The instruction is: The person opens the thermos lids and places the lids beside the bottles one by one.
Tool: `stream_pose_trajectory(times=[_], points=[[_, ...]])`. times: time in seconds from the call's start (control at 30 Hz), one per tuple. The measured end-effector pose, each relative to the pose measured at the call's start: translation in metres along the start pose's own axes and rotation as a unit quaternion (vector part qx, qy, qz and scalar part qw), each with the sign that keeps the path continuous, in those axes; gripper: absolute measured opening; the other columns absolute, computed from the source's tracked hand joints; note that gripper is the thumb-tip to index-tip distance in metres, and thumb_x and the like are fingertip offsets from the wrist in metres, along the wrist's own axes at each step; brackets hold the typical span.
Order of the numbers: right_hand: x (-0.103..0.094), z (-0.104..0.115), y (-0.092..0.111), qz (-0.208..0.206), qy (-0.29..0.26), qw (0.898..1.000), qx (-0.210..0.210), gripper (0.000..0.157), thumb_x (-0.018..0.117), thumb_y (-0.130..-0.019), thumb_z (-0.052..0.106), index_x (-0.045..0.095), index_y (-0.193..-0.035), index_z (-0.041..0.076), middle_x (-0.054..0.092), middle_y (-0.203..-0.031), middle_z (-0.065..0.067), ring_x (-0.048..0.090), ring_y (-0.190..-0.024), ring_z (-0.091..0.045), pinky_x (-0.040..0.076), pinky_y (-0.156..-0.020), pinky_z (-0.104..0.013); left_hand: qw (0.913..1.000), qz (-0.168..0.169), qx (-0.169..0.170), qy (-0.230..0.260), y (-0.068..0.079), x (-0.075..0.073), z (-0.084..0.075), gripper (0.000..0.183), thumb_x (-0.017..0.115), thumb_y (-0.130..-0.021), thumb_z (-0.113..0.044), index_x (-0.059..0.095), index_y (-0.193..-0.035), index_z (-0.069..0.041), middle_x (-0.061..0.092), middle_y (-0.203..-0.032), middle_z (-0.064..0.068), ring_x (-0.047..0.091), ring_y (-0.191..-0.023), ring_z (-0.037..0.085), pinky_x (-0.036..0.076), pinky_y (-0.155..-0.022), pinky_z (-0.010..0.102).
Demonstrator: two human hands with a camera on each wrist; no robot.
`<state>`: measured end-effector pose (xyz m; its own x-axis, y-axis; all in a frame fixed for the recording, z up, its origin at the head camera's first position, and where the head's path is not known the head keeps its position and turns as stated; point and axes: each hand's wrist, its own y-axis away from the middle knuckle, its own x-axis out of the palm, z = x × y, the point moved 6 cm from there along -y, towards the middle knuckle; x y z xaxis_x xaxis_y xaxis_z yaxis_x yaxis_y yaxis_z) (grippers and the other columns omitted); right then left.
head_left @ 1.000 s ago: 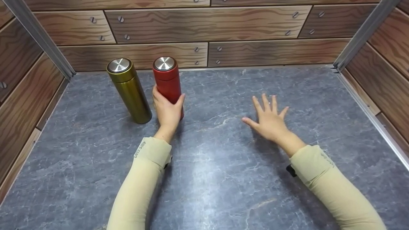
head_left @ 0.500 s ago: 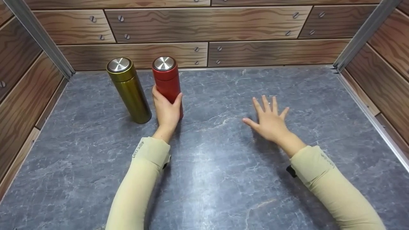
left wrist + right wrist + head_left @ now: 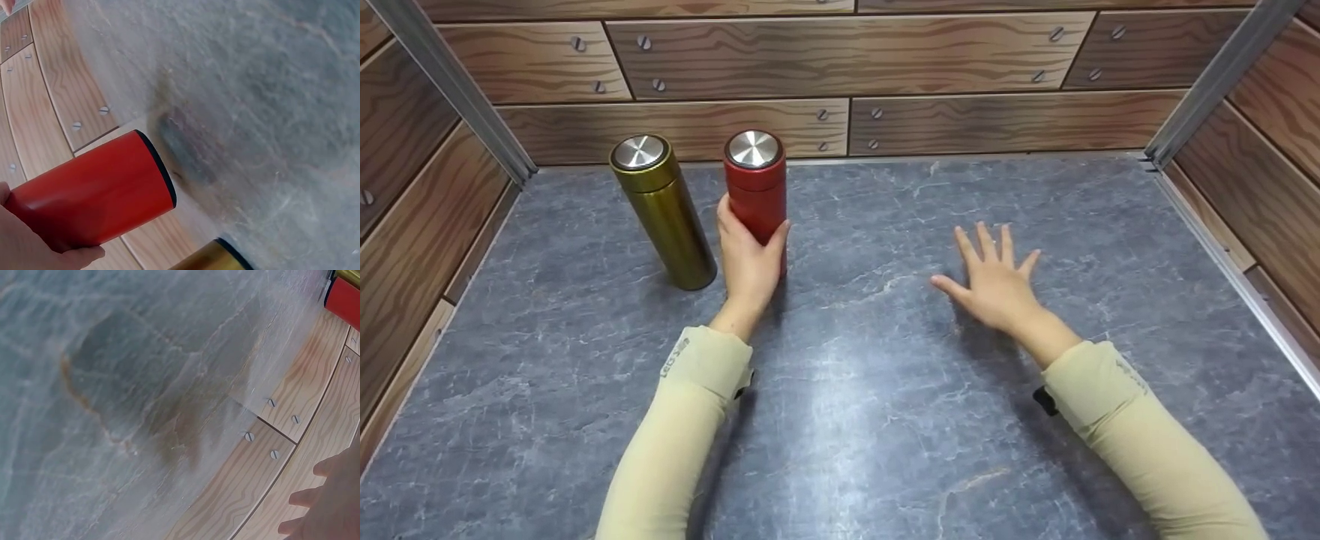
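Note:
My left hand point(image 3: 748, 262) grips a red vacuum flask point(image 3: 757, 202) with a shiny metal lid, its thumb on the right side and the other fingers mostly hidden behind. In the left wrist view the flask point(image 3: 98, 191) shows its black-rimmed base, with a dark reflection on the tabletop a little apart from it, so it looks slightly raised. Left of it stands an olive-gold flask point(image 3: 671, 225) of the same shape, not touched by either hand. My right hand point(image 3: 997, 289) is held palm down at the right with spread fingers and nothing in it.
The grey marble-patterned tabletop point(image 3: 870, 360) is bounded by wood-patterned panels at the back point(image 3: 840, 60), left and right. Metal rails point(image 3: 1245, 292) run along the corners and right edge.
The red flask has shifted slightly right and up, while my left wrist and forearm have moved a little left. The olive-gold flask and right hand stay essentially where they were.

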<state>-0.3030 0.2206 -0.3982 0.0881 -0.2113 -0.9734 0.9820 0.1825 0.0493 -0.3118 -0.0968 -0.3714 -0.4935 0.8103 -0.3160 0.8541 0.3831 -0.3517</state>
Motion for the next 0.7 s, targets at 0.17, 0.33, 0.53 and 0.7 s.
stream_pose_trajectory(times=[0.17, 0.33, 0.53, 0.7], points=[[-0.001, -0.001, -0.001, -0.016, 0.012, 1.0, 0.001, 0.084, 0.04, -0.089, 0.062, 0.012, -0.151, 0.013, 0.004, -0.155, -0.023, -0.005, -0.14, -0.05, -0.006, -0.097, -0.078, 0.9994, 0.01, 0.024, -0.025, 0.001, -0.001, -0.009, 0.072, 0.074, -0.078, -0.021, 0.033, -0.135, -0.007, 0.047, -0.13, 0.012, 0.047, -0.121, 0.024, 0.037, -0.105, 0.039], [-0.003, -0.001, 0.0, -0.031, 0.016, 0.999, 0.001, 0.086, 0.038, -0.088, 0.066, 0.017, -0.15, 0.011, 0.011, -0.154, -0.024, 0.0, -0.14, -0.051, -0.006, -0.1, -0.076, 0.998, 0.031, 0.026, -0.049, 0.004, 0.0, -0.014, 0.071, 0.074, -0.078, -0.023, 0.035, -0.136, -0.01, 0.049, -0.131, 0.009, 0.048, -0.121, 0.022, 0.038, -0.104, 0.04], [-0.009, -0.002, 0.0, -0.052, -0.01, 0.999, 0.006, 0.08, 0.04, -0.09, 0.06, 0.023, -0.148, 0.008, 0.021, -0.151, -0.025, 0.008, -0.139, -0.05, -0.004, -0.101, -0.075, 0.9941, 0.055, 0.048, -0.079, 0.007, 0.004, -0.02, 0.072, 0.074, -0.077, -0.027, 0.037, -0.137, -0.012, 0.051, -0.131, 0.007, 0.049, -0.119, 0.022, 0.039, -0.102, 0.041], [-0.012, -0.003, 0.001, -0.042, -0.051, 0.998, 0.017, 0.076, 0.037, -0.093, 0.059, 0.023, -0.148, 0.008, 0.025, -0.15, -0.024, 0.012, -0.139, -0.048, -0.002, -0.103, -0.074, 0.9899, 0.077, 0.07, -0.097, 0.011, 0.01, -0.024, 0.071, 0.074, -0.077, -0.03, 0.039, -0.136, -0.013, 0.054, -0.127, 0.006, 0.051, -0.115, 0.022, 0.041, -0.1, 0.041]])
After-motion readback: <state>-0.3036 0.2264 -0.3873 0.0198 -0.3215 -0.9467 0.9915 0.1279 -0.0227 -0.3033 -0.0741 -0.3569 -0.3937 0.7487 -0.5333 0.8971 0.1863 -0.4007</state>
